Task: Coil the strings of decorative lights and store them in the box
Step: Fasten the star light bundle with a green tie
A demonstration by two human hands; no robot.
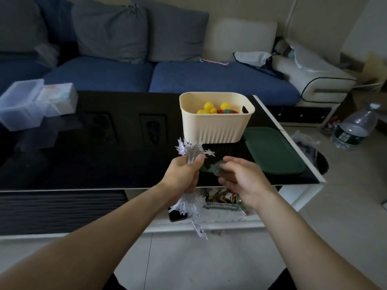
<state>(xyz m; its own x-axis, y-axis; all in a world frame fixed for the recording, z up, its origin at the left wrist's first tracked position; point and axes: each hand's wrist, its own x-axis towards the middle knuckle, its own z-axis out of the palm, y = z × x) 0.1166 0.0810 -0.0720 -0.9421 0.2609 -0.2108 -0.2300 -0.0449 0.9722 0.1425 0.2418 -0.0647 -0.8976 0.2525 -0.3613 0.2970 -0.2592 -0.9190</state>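
Head view: my left hand (184, 174) clamps the star lights (191, 151) bundled for the box (215, 122); right hand (240, 176) fingers loose, apart.

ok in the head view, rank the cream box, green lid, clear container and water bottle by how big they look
1. Cream box
2. Green lid, close to the box
3. Clear container
4. Water bottle, farther away, so unsure

Star light string (189, 150) middle hidden inside left hand (182, 174), right hand (240, 177) motion-blurred
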